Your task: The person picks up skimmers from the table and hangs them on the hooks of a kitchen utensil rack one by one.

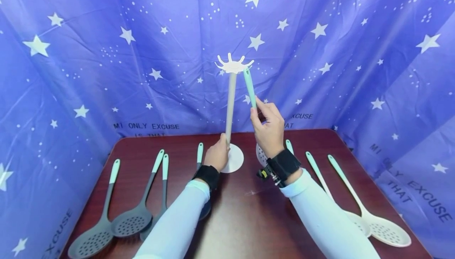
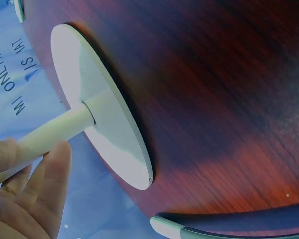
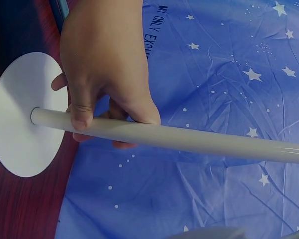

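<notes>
My left hand grips the lower pole of a white utensil stand, just above its round base. Curved hooks ring the top of the stand. My right hand pinches the mint handle of a skimmer, hole end up, right at a hook on the stand's right side. A pale perforated head shows below that hand, partly hidden by it. In the right wrist view, the left hand has its fingers and thumb around the pole.
Several dark grey slotted turners and skimmers with mint handles lie on the left of the brown table. Pale ones lie on the right, partly under the right sleeve. A blue star-print cloth hangs behind.
</notes>
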Demonstrator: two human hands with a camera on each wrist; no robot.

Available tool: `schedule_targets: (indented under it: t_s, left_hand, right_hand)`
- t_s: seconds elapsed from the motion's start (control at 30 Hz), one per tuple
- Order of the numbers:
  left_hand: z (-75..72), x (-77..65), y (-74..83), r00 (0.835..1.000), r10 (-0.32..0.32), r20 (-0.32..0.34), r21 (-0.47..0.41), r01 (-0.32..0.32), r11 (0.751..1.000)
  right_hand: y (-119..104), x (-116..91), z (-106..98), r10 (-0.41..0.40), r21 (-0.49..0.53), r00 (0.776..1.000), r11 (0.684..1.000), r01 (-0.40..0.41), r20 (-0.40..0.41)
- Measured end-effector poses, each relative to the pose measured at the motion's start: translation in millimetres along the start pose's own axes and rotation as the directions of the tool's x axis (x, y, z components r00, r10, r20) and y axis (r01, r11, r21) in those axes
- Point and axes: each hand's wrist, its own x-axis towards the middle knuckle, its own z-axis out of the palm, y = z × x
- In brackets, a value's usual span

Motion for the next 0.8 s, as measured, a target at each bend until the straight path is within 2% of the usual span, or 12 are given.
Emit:
schedule_targets:
  t_s: [0.8]
  left_hand:
    - [-4.6,-0.4,3.6,1.000,-0.011,0.013,0.008,0.010,1.000]
  right_hand:
    - [9.0,-17.9,6.0,0.051,-0.011,0.998,0.999,-0.051,0.020]
